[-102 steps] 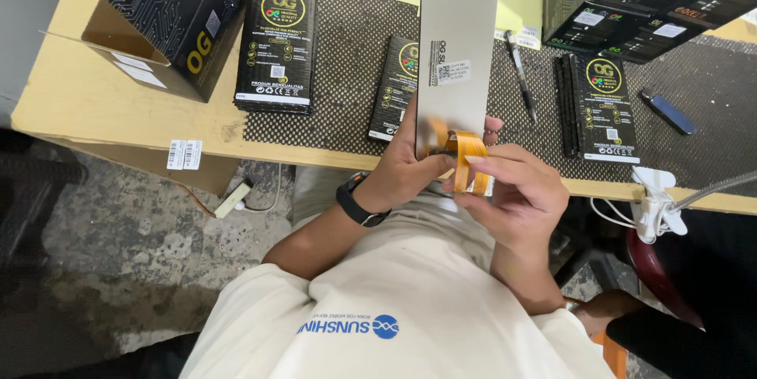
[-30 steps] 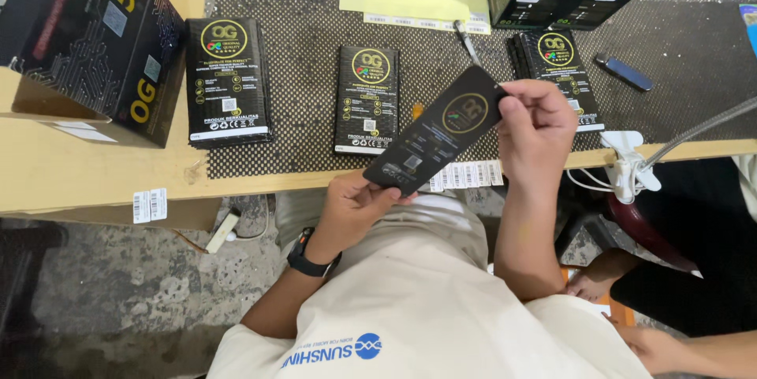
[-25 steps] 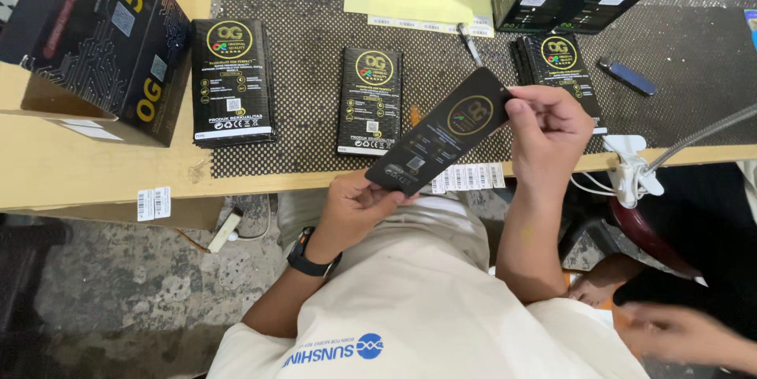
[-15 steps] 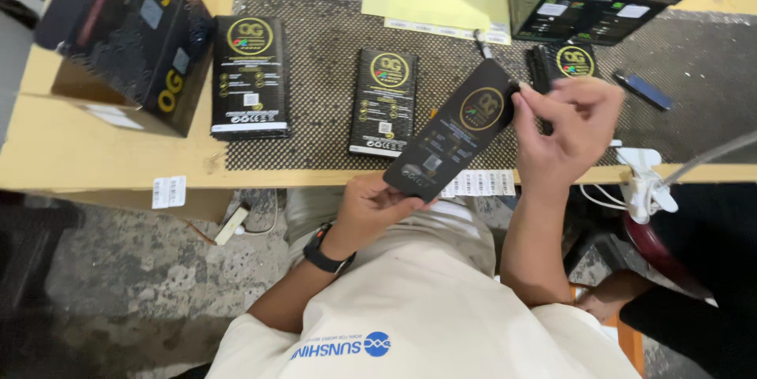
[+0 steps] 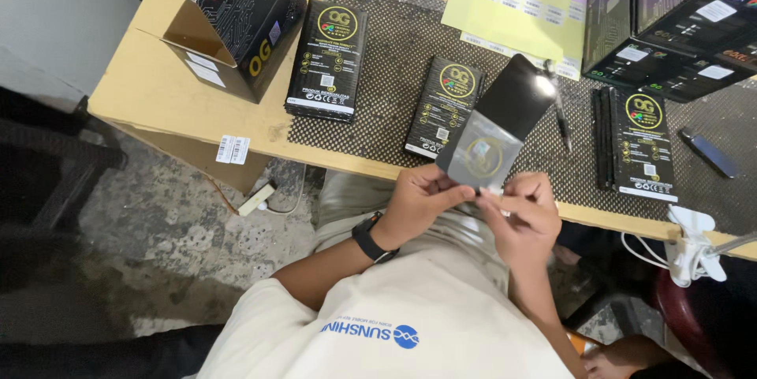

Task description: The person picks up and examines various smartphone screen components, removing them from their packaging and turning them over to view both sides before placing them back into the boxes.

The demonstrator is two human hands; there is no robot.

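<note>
Both the left hand (image 5: 416,199) and right hand (image 5: 524,213) pinch the near end of a glossy black flat panel (image 5: 498,125), apparently sleeved, its long axis slanting away rightward.

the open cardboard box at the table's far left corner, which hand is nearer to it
Left. The left hand sits on the box's side of the held dark panel, gripping its lower edge. The right hand grips the same edge further from the box.

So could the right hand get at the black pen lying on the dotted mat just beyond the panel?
Probably yes: the black pen lies uncovered, but the right hand grips the glossy black panel.
</note>
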